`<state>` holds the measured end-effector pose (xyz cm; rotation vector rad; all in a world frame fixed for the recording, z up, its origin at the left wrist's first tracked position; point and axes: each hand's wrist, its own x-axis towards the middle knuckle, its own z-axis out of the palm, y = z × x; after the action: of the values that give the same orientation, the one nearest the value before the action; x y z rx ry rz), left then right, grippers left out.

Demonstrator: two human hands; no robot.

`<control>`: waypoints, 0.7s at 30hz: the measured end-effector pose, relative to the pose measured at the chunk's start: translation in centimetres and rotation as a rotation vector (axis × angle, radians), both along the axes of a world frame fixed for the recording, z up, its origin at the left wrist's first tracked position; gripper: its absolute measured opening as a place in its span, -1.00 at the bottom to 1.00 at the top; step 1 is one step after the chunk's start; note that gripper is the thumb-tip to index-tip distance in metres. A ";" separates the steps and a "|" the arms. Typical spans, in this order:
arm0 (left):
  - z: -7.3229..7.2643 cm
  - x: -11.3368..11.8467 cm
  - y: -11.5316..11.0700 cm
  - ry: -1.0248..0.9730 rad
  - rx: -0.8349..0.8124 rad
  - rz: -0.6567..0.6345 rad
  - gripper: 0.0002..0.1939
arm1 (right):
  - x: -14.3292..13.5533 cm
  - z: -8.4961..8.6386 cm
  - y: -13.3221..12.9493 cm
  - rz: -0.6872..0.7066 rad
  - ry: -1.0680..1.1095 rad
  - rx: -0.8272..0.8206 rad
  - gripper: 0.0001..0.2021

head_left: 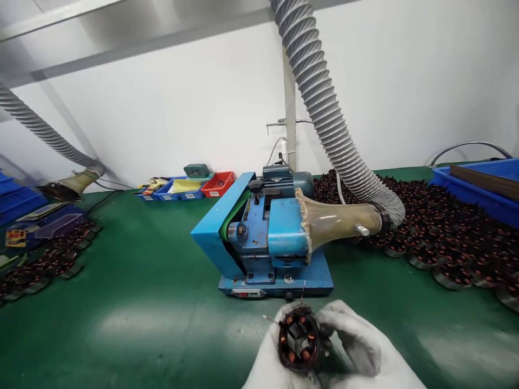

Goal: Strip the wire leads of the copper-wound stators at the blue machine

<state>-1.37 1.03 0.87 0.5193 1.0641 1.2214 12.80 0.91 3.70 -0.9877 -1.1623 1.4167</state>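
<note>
A motor stator (299, 341) with copper windings and a black frame is held low in front of me, its open bore facing up toward the camera. My left hand (267, 359), in a white glove, wraps around it from the left and below. Thin lead wires stick out at its top and left. At the stator's right edge, my gloved right hand (360, 340) is closed with curled fingers, the fingertips against the rim. Whether a wire lies between those fingertips is hidden. Just beyond both hands stands a blue belt-driven machine (247, 265).
A grey suction hose (324, 97) joins the machine through a yellowish funnel (336, 217). Many stators (425, 237) crowd the green table (154, 302) at right, beside a blue crate (441, 178). More stators (52, 259) lie at left. Small bins (219, 183) stand at the back.
</note>
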 end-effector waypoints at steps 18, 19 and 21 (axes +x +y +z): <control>1.1 0.5 -0.5 -0.258 0.054 -0.219 -0.62 | 1.1 0.9 -0.7 -0.076 -0.009 -0.150 -0.77; 1.2 0.4 -0.7 -0.177 0.078 -0.187 -0.55 | 1.1 1.0 -0.9 -0.067 -0.116 -0.127 -0.78; 1.3 0.4 -1.0 -0.043 0.120 -0.140 -0.39 | 1.4 1.0 -1.0 0.030 -0.106 -0.128 -0.70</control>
<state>-1.00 0.01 2.20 0.6470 0.9061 1.1719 14.16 -0.11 4.67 -1.1510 -1.1791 1.4931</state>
